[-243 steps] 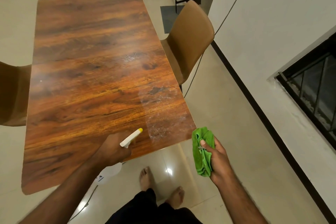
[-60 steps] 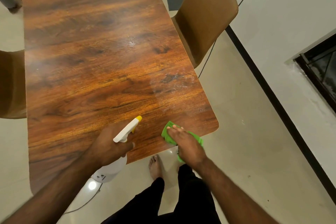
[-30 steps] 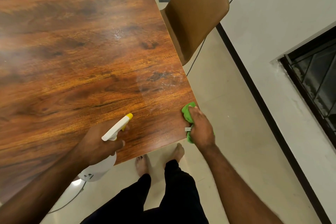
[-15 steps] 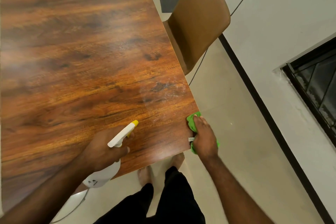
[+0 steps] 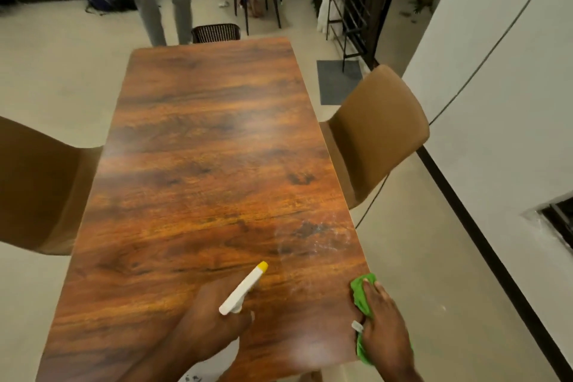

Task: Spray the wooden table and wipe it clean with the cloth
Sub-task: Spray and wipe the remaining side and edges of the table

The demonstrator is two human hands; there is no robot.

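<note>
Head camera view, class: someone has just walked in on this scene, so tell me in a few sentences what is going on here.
A person is cleaning a wooden table. Their left hand holds a white spray bottle above the near end, yellow nozzle pointing forward. Their right hand presses a green cloth flat against the table's right edge, near the corner. A whitish smear just beyond the cloth is not yet wiped. A brown chair stands beside the right edge.
</note>
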